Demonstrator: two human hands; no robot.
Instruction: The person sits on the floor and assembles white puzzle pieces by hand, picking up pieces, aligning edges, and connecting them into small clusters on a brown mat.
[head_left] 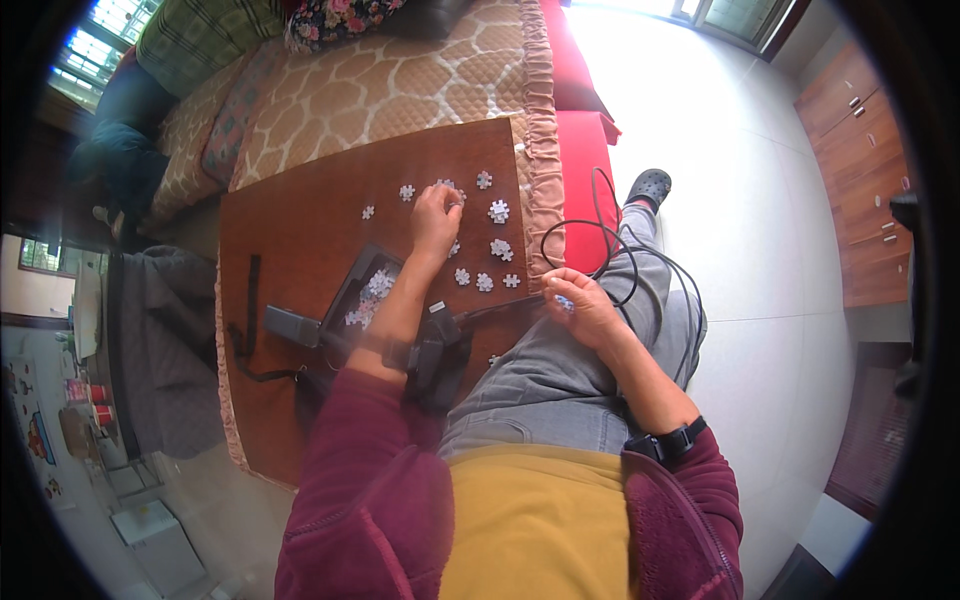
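Note:
My left hand is over the brown board, fingers curled down and closed beside a few small jigsaw puzzle pieces. Whatever its fingertips pinch is hidden. Close to my thigh, my right hand is closed around a bluish puzzle piece that shows between thumb and fingers. Loose pieces and small piles lie on the board, among them a pile and a single piece. Under my left forearm sits a dark open box with many more pieces inside, partly covered by the arm.
The brown board rests on a bed with a patterned quilt. A grey device and black straps lie at its left. Black cable loops over my leg and a red stool. Wooden cabinets stand right.

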